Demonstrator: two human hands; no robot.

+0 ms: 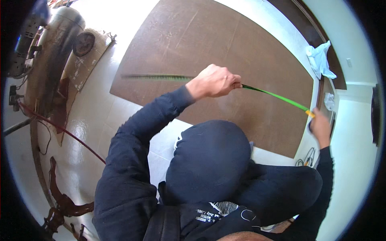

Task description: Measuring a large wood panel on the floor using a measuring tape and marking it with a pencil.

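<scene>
A green tape measure blade (277, 97) stretches over a large brown board (181, 44) that lies on the floor. My left hand (215, 81) is closed on the blade partway along, fingers pinched around it. Beyond that hand the blade's free length runs on to the left, blurred. At the right, my right hand (320, 126) is wrapped around the other end of the tape measure, where a yellow part shows; most of what it grips is hidden. Both hands are above the board's level, the right one near its right edge.
At the far left stands a metal tank with a motor (54, 48), beside a stained sheet (86, 60). A dark red hose (76, 138) crosses the pale floor. Dark carved wooden pieces (66, 205) lie lower left. A light blue plastic bag (321, 60) and cables (307, 158) are at the right.
</scene>
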